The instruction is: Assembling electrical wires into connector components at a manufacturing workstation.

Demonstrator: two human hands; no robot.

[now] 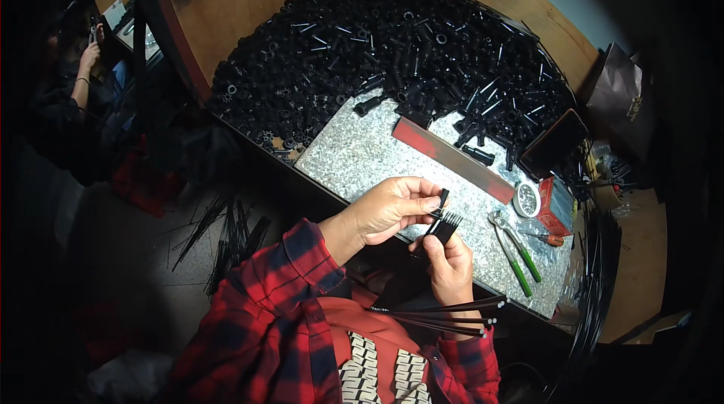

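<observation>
Overhead view of a person in a red-and-black plaid shirt at a workbench. Landmark: a speckled grey stone slab on the bench.

Just past the slab's near edge, both hands meet. The left hand is curled, thumb and fingertips pinched on a small black plastic piece. The right hand, directly below the left, is closed in a fist around a bundle of thin black rods; their tips stick up out of the fist like a comb, touching the small piece, while the long tails trail out under the wrist.

Beyond the slab's far edge: a big heap of black plastic tubes & caps. On the slab: a red-and-black strip, a small round tin, green-handled pliers toward its right end. A person sits well left of the slab, across the bench.

To do this step well, in my judgement: keep rod tips level & tightly bunched in the fist, hold the small piece square to them, feed w/ a light pinch so no rod splays out.
</observation>
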